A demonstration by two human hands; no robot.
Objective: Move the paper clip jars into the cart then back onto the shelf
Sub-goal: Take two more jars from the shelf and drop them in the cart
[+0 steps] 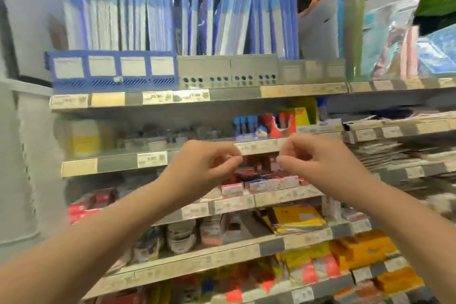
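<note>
Shows shop shelves of stationery, badly motion-blurred. Blue folders (123, 20) along the top of the frame, price strips on each shelf (153, 160) edge.

At centre frame, left hand (204, 165) and right hand (313, 155) raised side by side, apart, fingers curled in toward thumbs. Cannot tell through the blur whether either pinches anything; no jar in either. Small red and white boxes (259, 180) behind the gap between them.

Likely jars (181, 234): round clear tubs on a lower shelf, below centre, under the left forearm. Too smeared to confirm. Cart not in view.

Looks like a reach toward the shelf, with no jar in hand. Next move probably calls for dropping both hands to that lower shelf, wrapping fingers round a tub's body, then turning to find the cart.
</note>
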